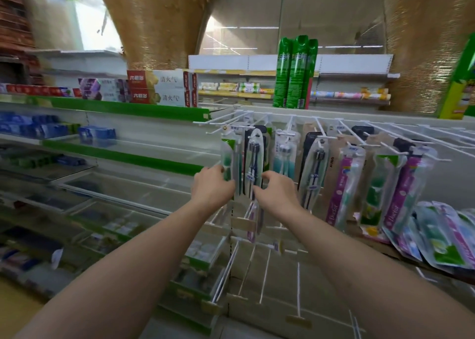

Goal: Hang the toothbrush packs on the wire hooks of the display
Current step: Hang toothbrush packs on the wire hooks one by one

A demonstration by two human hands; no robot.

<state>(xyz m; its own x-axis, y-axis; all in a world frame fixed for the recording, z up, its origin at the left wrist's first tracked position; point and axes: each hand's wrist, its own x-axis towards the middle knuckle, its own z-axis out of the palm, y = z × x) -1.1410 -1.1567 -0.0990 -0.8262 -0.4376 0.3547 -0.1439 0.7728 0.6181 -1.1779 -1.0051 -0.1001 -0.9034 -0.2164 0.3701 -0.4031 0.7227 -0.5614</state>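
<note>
- Nearest, my left hand [213,184] grips a green toothbrush pack [228,158]; my right hand [276,192] pinches a dark-brush pack [254,164].
- Farther, both hang on white wire hooks [232,125].
- I'd steady each bottom and check the holes seat fully.

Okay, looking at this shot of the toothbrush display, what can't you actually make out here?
Head view only:
- Left hand fingers: hidden behind the green toothbrush pack, so the grip is unclear.
- Dark-bristle pack: lower part covered by the right hand; whether its hole sits on the wire hook is too small to tell.
- Left shelves: motion-blurred, labels unreadable.
- Loose packs: cut off by the right edge.
</note>
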